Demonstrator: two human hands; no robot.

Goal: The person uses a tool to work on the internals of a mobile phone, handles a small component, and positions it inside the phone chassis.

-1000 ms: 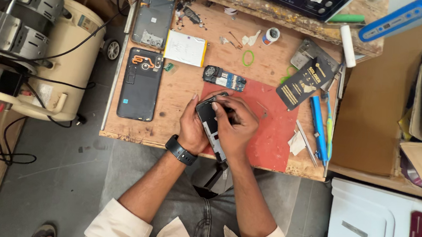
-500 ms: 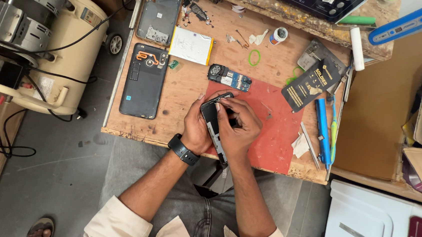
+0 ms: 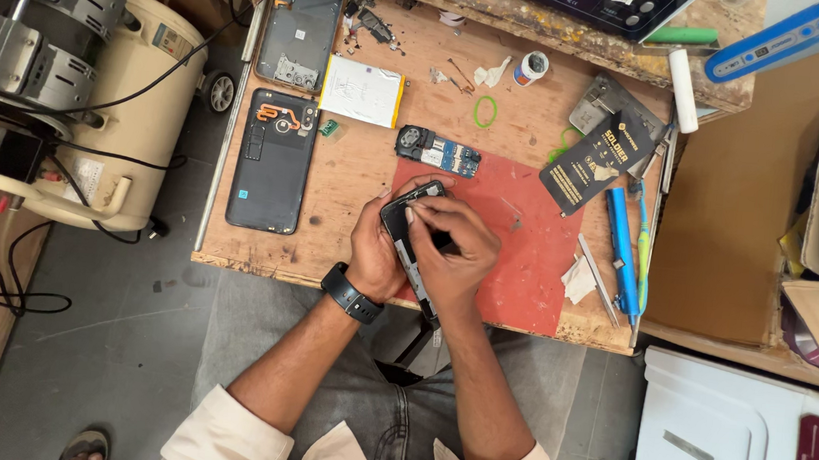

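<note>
- Centrally, near the workbench front edge, left hand clenched around the phone frame, steadying it.
- Right hand pinched its inner edge, fingertips working there.

A wooden workbench carries a red mat, dark phone back, white battery and, seemingly, a circuit board.

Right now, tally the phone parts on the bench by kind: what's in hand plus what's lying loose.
Phone body held in both hands, left hand, right hand: 1, the dark phone frame
Back covers: 2, dark back cover, grey back cover
Battery: 1
Circuit board: 1
Total: 5
</note>
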